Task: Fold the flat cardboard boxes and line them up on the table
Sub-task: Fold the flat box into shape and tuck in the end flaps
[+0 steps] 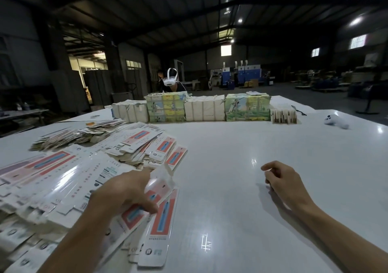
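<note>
Table (241, 146): a wide, glossy white surface that fills the lower view and reflects the ceiling lamps.
Heap of flat boxes (63, 178): a loose, sliding pile of long white cardboard blanks printed with red panels. It covers the near left of the table and reaches the left edge of the view.
Row of bundles (206, 107): wrapped blocks set side by side along the table's far edge. Plain white ones alternate with ones in green-and-yellow picture wrap.
Far heap (79, 135): a second, flatter spread of blanks lying behind the near heap.
Left hand (123, 190): reaches over the right edge of the near heap and grasps one flat box, with the thumb laid across its printed face and the fingers stretched beyond.
Right hand (283, 182): released and holding nothing. Its fingers are loosely curled over bare table, well apart from the heap; contact with the surface cannot be told.
Held flat box (161, 180): its far end is raised past the fingertips and blurred.
Lone flat box (161, 226): lies flat on the table, just beside the left hand, red panel upward.
Upright pack (283, 115): thin cards standing on edge at the right end of the row.
Person (171, 80): stands behind the bundles wearing a white headset.
Controller (336, 121): a small white device lying on the far right of the table.
</note>
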